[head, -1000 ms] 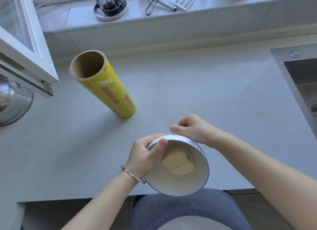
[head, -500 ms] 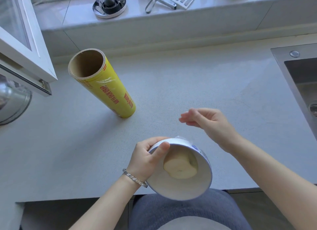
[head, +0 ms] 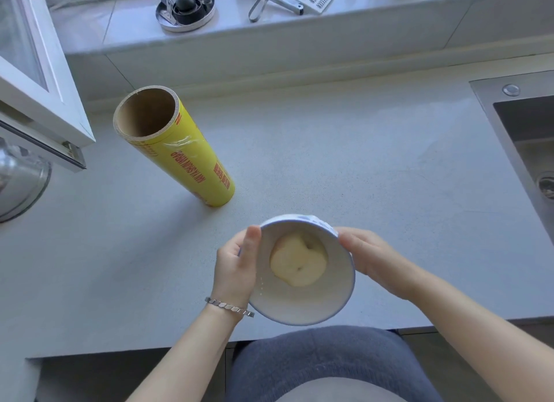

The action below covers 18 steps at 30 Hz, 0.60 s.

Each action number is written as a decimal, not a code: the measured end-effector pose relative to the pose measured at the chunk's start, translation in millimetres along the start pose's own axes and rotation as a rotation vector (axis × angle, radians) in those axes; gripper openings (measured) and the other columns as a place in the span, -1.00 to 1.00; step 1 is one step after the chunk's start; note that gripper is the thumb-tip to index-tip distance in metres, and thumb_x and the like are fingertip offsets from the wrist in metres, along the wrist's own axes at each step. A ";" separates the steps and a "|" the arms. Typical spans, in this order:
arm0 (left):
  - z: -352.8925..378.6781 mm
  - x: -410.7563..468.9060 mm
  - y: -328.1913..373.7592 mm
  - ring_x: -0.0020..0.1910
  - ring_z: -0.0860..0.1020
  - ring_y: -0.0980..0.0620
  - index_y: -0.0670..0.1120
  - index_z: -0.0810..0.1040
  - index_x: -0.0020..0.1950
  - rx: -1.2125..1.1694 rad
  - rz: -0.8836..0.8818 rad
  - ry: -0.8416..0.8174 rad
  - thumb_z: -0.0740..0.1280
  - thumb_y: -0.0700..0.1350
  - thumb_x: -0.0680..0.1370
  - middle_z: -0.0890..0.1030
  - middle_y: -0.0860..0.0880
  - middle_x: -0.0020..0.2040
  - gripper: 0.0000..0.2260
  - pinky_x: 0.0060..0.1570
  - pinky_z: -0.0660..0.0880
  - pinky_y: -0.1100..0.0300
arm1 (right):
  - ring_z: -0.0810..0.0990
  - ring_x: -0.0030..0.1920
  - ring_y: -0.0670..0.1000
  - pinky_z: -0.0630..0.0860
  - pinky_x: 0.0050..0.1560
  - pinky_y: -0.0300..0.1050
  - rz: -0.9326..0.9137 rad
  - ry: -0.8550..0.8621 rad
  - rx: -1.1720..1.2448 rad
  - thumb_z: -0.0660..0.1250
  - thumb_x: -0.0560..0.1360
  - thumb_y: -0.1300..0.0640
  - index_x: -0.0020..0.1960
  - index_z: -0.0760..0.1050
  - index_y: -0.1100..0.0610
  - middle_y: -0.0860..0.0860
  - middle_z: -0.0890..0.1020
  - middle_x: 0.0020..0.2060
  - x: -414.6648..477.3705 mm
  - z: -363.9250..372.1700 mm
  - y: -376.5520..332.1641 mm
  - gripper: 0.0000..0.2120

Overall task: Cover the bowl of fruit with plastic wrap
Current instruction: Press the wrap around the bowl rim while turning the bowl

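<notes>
A white bowl [head: 302, 302] with a blue rim sits near the counter's front edge, with a pale peeled piece of fruit [head: 298, 259] inside. Clear plastic wrap seems stretched over its top, though it is hard to see. My left hand [head: 235, 266] presses against the bowl's left side. On the right side, my right hand [head: 364, 254] holds the bowl. A yellow roll of plastic wrap [head: 183, 149] stands upright on the counter to the upper left, apart from both hands.
The grey countertop [head: 344, 167] spreads around the bowl. A steel sink [head: 530, 149] is at the right edge. An open white window frame [head: 39, 80] and a metal pot [head: 21, 185] are at the left. Utensils lie on the back ledge [head: 269, 17].
My right hand, lifted off the bowl half a second ago, has come back onto its right side. The bowl has tipped upright and moved slightly away from me.
</notes>
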<state>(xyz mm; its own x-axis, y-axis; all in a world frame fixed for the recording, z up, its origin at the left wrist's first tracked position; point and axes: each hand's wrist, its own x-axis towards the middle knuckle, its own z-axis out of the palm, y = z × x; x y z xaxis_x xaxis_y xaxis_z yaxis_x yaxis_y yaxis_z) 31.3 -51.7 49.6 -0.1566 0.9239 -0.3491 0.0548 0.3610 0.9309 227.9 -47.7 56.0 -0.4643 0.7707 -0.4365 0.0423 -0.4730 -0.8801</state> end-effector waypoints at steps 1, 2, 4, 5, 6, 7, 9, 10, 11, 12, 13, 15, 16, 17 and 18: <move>0.8 -0.5 0.9 -0.29 0.51 0.05 -0.02 0.56 -0.31 -0.051 -0.042 0.012 0.28 0.29 0.39 0.58 -0.02 -0.36 -0.61 -0.20 0.42 0.11 | 0.62 -0.09 -0.15 0.52 -0.09 -0.33 -0.023 0.005 0.013 0.34 0.26 -0.32 -0.04 0.62 -0.01 -0.12 0.67 -0.15 -0.6 0.4 0.8 -0.54; 1.0 -1.3 1.2 -0.28 0.56 0.09 -0.02 0.57 -0.27 -0.090 -0.079 0.000 0.26 0.27 0.41 0.62 0.04 -0.36 -0.63 -0.18 0.46 0.11 | 0.62 -0.14 -0.16 0.51 -0.13 -0.36 -0.049 0.026 0.018 0.35 0.31 -0.20 -0.08 0.62 0.00 -0.13 0.67 -0.20 -0.5 1.5 1.0 -0.66; -0.8 -1.7 1.9 -0.13 0.61 0.11 0.03 0.60 -0.12 -0.091 -0.095 -0.066 0.21 0.26 0.44 0.68 0.10 -0.20 -0.66 -0.02 0.51 0.10 | 0.61 -0.21 -0.14 0.50 -0.19 -0.35 -0.076 0.106 0.014 0.32 0.34 -0.06 -0.13 0.63 0.05 -0.11 0.67 -0.26 1.4 2.5 0.9 -0.76; -3.4 0.8 1.5 -0.02 0.59 0.10 0.07 0.59 -0.04 -0.053 -0.072 -0.111 0.22 0.25 0.46 0.67 0.09 -0.06 -0.69 0.07 0.49 0.10 | 0.61 -0.21 -0.11 0.50 -0.19 -0.33 -0.079 0.140 -0.001 0.31 0.34 -0.04 -0.13 0.63 0.09 -0.07 0.66 -0.25 2.6 2.1 1.9 -0.75; -7.4 4.7 1.9 0.05 0.57 0.12 0.13 0.56 0.03 0.009 -0.046 -0.162 0.21 0.22 0.43 0.63 0.07 0.05 -0.71 0.11 0.47 0.17 | 0.61 -0.21 -0.10 0.51 -0.19 -0.31 -0.079 0.158 -0.009 0.31 0.35 -0.03 -0.14 0.64 0.10 -0.05 0.67 -0.25 3.5 1.8 2.8 -0.76; -11.1 8.4 5.1 0.07 0.55 0.17 0.17 0.54 0.07 0.068 -0.020 -0.217 0.18 0.19 0.41 0.59 0.06 0.12 -0.70 0.09 0.47 0.28 | 0.61 -0.22 -0.10 0.51 -0.20 -0.30 -0.078 0.164 -0.012 0.30 0.36 0.00 -0.15 0.65 0.09 -0.06 0.67 -0.26 3.5 2.2 2.5 -0.78; -15.0 15.3 10.1 0.06 0.56 0.19 0.10 0.55 0.11 0.113 -0.011 -0.313 0.14 0.12 0.42 0.59 0.04 0.14 -0.66 0.01 0.46 0.44 | 0.62 -0.26 -0.14 0.50 -0.24 -0.31 -0.070 0.163 -0.020 0.29 0.36 0.03 -0.18 0.65 0.03 -0.11 0.68 -0.31 3.3 2.8 3.3 -0.82; -14.2 16.3 12.3 0.05 0.57 0.17 0.04 0.57 0.09 0.113 -0.017 -0.358 0.14 0.12 0.43 0.61 0.04 0.10 -0.64 0.00 0.47 0.43 | 0.61 -0.29 -0.16 0.49 -0.26 -0.34 -0.069 0.156 -0.022 0.29 0.36 0.04 -0.19 0.64 0.01 -0.13 0.68 -0.34 3.3 3.8 3.7 -0.84; -12.9 16.1 12.7 0.01 0.59 0.13 0.00 0.60 0.04 0.107 -0.031 -0.391 0.14 0.13 0.43 0.64 0.04 0.03 -0.63 -0.01 0.49 0.38 | 0.60 -0.31 -0.17 0.48 -0.28 -0.36 -0.071 0.144 -0.017 0.29 0.36 0.05 -0.19 0.64 0.00 -0.15 0.67 -0.36 3.3 5.7 2.8 -0.85; -11.1 14.7 13.0 -0.07 0.60 0.10 -0.02 0.63 -0.03 0.082 -0.056 -0.408 0.16 0.16 0.42 0.66 0.03 -0.08 -0.63 -0.03 0.51 0.29 | 0.59 -0.31 -0.17 0.47 -0.29 -0.36 -0.074 0.140 -0.012 0.29 0.35 0.05 -0.19 0.64 0.00 -0.14 0.67 -0.37 3.6 7.7 2.0 -0.85; -9.8 13.1 11.9 -0.15 0.60 0.08 -0.03 0.65 -0.11 0.054 -0.086 -0.403 0.20 0.20 0.40 0.67 0.03 -0.18 -0.63 -0.09 0.52 0.22 | 0.58 -0.29 -0.14 0.46 -0.29 -0.36 -0.079 0.144 -0.009 0.29 0.35 0.05 -0.18 0.64 0.00 -0.12 0.66 -0.36 4.2 9.1 2.1 -0.84; -7.6 10.7 7.0 -0.23 0.58 0.06 -0.03 0.66 -0.22 0.040 -0.118 -0.358 0.30 0.41 0.24 0.65 0.03 -0.28 -0.48 -0.18 0.51 0.20 | 0.60 -0.25 -0.12 0.48 -0.26 -0.34 -0.076 0.157 0.003 0.30 0.34 0.06 -0.12 0.64 0.01 -0.10 0.68 -0.31 3.3 10.5 2.3 -0.82; -6.9 9.5 3.6 -0.24 0.57 0.04 -0.04 0.67 -0.25 0.035 -0.124 -0.335 0.32 0.48 0.13 0.64 0.00 -0.29 -0.39 -0.20 0.50 0.20 | 0.63 -0.23 -0.12 0.50 -0.24 -0.34 -0.065 0.155 0.006 0.31 0.34 0.05 -0.09 0.63 0.00 -0.10 0.70 -0.29 2.4 9.7 2.2 -0.81; -5.7 7.6 1.3 -0.25 0.56 0.01 -0.05 0.67 -0.27 0.015 -0.127 -0.303 0.33 0.51 0.05 0.63 -0.02 -0.30 -0.34 -0.23 0.50 0.19 | 0.65 -0.19 -0.12 0.51 -0.21 -0.34 -0.047 0.143 0.002 0.32 0.34 0.04 -0.07 0.62 -0.02 -0.11 0.72 -0.25 1.8 8.4 2.0 -0.80; -5.4 6.0 -1.9 -0.26 0.54 -0.01 -0.06 0.67 -0.29 -0.012 -0.129 -0.270 0.34 0.51 0.01 0.63 -0.03 -0.32 -0.33 -0.26 0.50 0.19 | 0.66 -0.15 -0.13 0.52 -0.17 -0.34 -0.022 0.124 -0.011 0.34 0.34 0.02 -0.05 0.61 -0.04 -0.11 0.72 -0.21 1.5 7.9 0.6 -0.80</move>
<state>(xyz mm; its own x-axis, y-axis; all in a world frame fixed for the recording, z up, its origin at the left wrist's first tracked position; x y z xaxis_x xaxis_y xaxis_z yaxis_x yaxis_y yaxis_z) 24.9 -47.5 46.3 0.1061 0.8715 -0.4787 0.0397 0.4774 0.8778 220.2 -50.2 56.3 -0.3522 0.8282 -0.4360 0.0428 -0.4511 -0.8914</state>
